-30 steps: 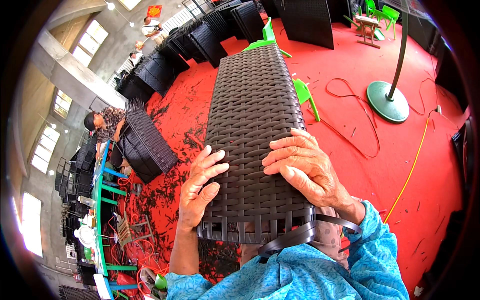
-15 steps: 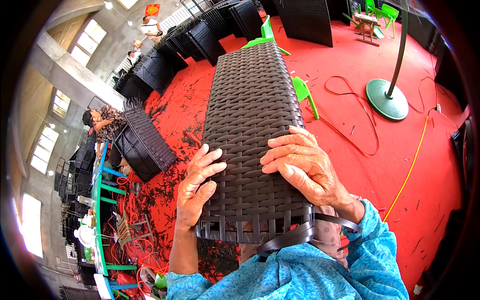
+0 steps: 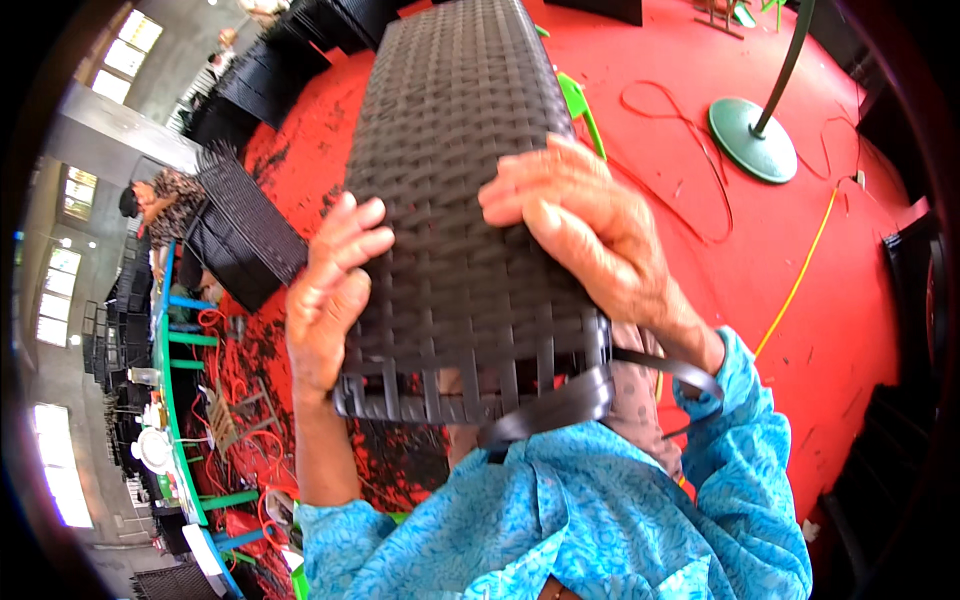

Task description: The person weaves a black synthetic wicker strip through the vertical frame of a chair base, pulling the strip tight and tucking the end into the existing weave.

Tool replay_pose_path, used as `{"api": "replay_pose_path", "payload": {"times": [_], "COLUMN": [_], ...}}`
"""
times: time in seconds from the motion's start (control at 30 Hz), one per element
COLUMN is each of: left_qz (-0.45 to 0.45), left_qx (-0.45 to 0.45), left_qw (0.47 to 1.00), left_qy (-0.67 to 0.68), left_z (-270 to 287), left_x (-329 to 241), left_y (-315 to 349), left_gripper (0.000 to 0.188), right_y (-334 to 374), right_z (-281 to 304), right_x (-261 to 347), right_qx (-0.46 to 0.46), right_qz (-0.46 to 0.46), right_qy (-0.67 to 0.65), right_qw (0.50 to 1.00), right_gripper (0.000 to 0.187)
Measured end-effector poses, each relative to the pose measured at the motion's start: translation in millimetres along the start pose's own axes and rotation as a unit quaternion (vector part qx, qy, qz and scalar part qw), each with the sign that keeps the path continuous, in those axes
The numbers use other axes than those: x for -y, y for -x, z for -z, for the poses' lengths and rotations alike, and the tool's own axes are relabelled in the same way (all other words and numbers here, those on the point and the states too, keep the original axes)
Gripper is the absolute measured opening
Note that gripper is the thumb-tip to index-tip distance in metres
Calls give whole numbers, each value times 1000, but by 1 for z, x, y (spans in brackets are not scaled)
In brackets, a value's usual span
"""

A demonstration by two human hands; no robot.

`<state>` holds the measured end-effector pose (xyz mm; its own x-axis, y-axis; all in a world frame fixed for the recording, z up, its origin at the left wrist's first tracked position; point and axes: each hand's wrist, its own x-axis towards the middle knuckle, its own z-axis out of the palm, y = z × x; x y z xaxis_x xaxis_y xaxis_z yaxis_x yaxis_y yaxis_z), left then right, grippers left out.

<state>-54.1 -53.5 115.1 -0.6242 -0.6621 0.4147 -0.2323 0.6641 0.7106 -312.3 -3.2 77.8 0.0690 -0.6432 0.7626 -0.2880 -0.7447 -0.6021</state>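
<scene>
A long dark-brown woven seat piece (image 3: 450, 250) of flat plastic strips stretches away from my lap. Its weave is blurred, and open gaps between strips show along its near end. My left hand (image 3: 335, 290) lies against the left edge, fingertips resting on top of the weave. Over the right edge rests my right hand (image 3: 590, 225), its fingers stretched out and apart across the top. Both thumbs are also on the upper side. A loose dark strip (image 3: 560, 405) curls from the near right corner, and another strip end (image 3: 670, 370) loops toward my right sleeve.
At the left, another person (image 3: 175, 200) bends over a dark woven piece (image 3: 245, 230). A long green-edged table (image 3: 178, 440) holds a white fan (image 3: 153, 450). Strip scraps litter the red floor (image 3: 690, 290). On the right are a round green stand base (image 3: 752, 140) and a yellow cord (image 3: 805, 265).
The whole view has shifted, so the surroundings sit higher and further left. Both hands lie slightly farther up the woven piece, which now looks blurred.
</scene>
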Motion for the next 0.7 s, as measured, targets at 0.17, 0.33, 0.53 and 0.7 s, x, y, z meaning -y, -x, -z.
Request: {"api": "replay_pose_path", "payload": {"times": [0.17, 0.33, 0.53, 0.7], "left_qz": [-2, 6, 3, 3], "left_qx": [-13, -22, -22, -16], "left_qw": [1000, 1000, 1000, 1000], "left_qy": [12, 19, 6, 8], "left_z": [1, 1, 1, 1], "left_x": [3, 6, 5, 5], "left_y": [2, 6, 7, 6], "left_gripper": [33, 32, 36, 37], "right_y": [7, 36, 74, 87], "right_z": [-5, 2, 13, 21], "right_x": [-2, 14, 22, 35], "right_qx": [-49, -114, -121, -35], "right_qz": [0, -53, -136, -105], "right_qy": [-12, -19, -134, -178], "right_qw": [999, 992, 974, 978], "right_gripper": [15, 17, 21, 27]}}
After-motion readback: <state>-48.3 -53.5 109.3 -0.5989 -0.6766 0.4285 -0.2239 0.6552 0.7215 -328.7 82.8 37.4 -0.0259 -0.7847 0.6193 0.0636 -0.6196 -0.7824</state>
